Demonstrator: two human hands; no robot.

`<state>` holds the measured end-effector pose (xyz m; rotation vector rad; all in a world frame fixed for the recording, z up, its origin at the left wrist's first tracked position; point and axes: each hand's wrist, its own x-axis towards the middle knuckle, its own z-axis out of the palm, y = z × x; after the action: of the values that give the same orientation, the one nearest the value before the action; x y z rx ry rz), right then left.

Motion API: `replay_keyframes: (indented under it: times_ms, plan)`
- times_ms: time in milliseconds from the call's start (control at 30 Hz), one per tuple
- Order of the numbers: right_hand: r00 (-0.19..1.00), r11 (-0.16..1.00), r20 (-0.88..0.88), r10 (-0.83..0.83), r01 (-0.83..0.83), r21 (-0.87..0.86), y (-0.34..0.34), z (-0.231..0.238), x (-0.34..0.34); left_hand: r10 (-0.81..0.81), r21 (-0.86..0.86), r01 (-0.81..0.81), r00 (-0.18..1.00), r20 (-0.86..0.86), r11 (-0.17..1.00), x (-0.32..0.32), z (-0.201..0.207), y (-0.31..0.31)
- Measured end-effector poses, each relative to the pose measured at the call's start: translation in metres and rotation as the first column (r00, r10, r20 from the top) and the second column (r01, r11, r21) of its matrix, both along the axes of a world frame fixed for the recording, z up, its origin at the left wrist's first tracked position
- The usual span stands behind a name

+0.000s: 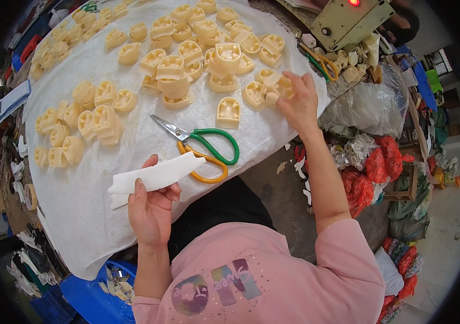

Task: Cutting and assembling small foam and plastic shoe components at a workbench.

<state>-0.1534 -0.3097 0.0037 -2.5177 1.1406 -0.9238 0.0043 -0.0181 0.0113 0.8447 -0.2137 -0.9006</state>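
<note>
"Head camera first: what does the left hand (pixel 153 213) have hold of?"

"A white strip (pixel 162 173), flat, smooth and matt, with notched, uneven edges. The thumb presses on top and the fingers are closed underneath. A second white end shows below it; I can't tell whether that is another layer or a fold."

"And the right hand (pixel 300 102)?"

"It reaches across to the far right part of the table, its fingers bent and only slightly parted over a cream molded piece (pixel 271 81). They hide the contact, so I can't tell whether they grip it or just touch it."

"What shape are those pieces?"

"Chunky arches, rounded at one end and straight at the other. The lone arch (pixel 228 113) nearer the person shows a hollow face with a raised rim and small details inside. Others are heaped in a middle pile (pixel 173 86), some stacked, and in a left cluster (pixel 97 121)."

"What lies between the hands?"

"Scissors (pixel 183 135) with shiny metal blades pointing away to the left, one looped handle green, the other yellow-orange. They rest on a white cloth (pixel 81 210), fine-grained and softly wrinkled, just beside the strip."
</note>
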Motion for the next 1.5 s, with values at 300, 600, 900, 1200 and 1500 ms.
replay_keyframes:
  times_ms: [300,600,900,1200,1500]
  plan:
    - [0.938,0.932,0.153,0.312,-0.271,-0.241,0.036,0.001,0.043,-0.025,0.043,0.019,0.99,0.142,0.999,-0.005,-0.009,-0.017]
    - [0.92,0.912,-0.235,0.314,-0.361,-0.196,0.035,0.019,0.062,-0.16,0.088,0.135,0.889,0.429,0.987,-0.014,-0.038,-0.109]
    - [0.867,0.829,0.492,0.077,-0.33,0.451,0.038,-0.017,0.039,-0.176,0.089,0.155,0.773,0.61,0.984,-0.026,-0.013,-0.122]
    - [0.567,0.861,0.795,-0.215,-0.274,0.428,0.062,-0.04,0.012,-0.242,0.135,0.201,0.784,0.572,0.97,-0.018,-0.005,-0.123]
    - [0.971,0.999,0.237,-0.007,-0.004,0.044,0.069,-0.035,-0.017,-0.115,0.066,0.119,0.991,-0.065,0.991,0.0,0.015,-0.115]
